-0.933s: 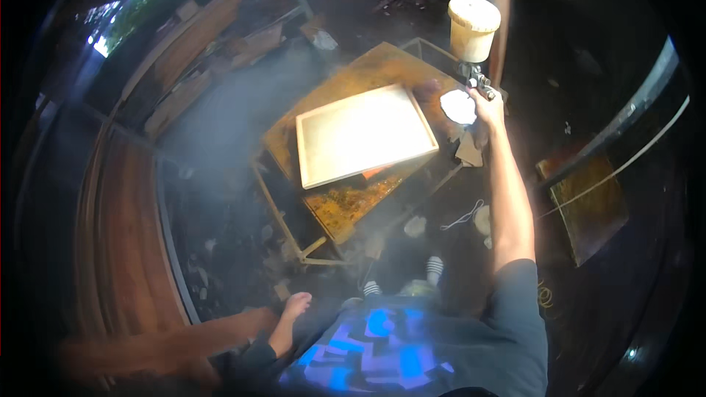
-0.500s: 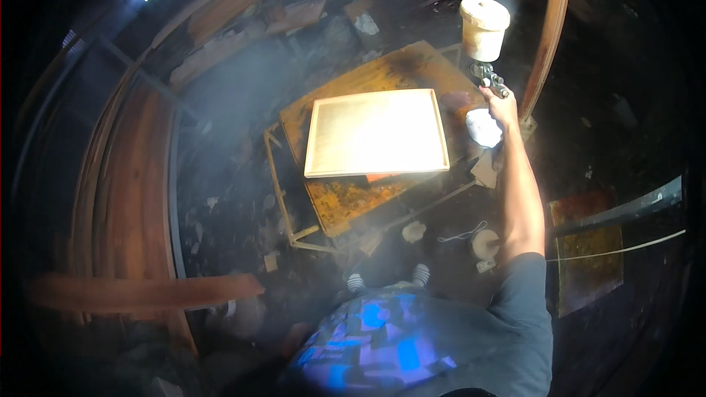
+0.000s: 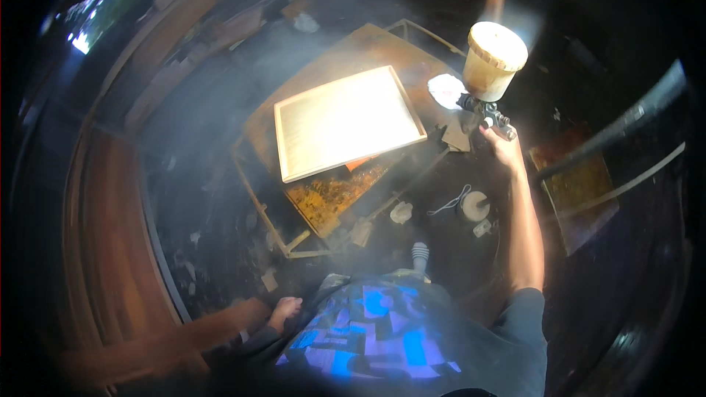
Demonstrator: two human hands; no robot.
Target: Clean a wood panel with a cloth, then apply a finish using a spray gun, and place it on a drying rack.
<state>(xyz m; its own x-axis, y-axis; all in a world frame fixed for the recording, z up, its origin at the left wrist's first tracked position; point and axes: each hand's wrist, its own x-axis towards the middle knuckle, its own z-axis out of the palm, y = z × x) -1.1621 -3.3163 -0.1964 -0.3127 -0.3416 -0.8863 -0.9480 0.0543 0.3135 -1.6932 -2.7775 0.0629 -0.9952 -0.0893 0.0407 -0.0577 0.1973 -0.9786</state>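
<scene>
At the right my right hand (image 3: 504,145) is closed around the handle of a spray gun (image 3: 487,115) with a large pale cup (image 3: 495,66) on top. The gun's nozzle points left, beside a shallow tray-like wooden panel with a raised rim (image 3: 346,121), lit very bright. This panel lies on a stained board (image 3: 323,198), which rests on a thin frame stand (image 3: 268,231). Low by my left side, my left hand (image 3: 285,310) has curled fingers, and whether anything is in them is hidden. A reddish wooden plank (image 3: 176,334) ends close to it.
A white crumpled lump (image 3: 446,91) sits on the board's right corner. On the dark floor lie a round pale object (image 3: 476,206), a looped cord (image 3: 450,202) and scraps. Tall boards (image 3: 110,242) stand at the left. A hose (image 3: 632,182) crosses at the right. Mist hangs around.
My right hand and the spray gun have come lower and nearer, with the nozzle now turned left. The view has shifted and turned, and my left hand has come into sight.
</scene>
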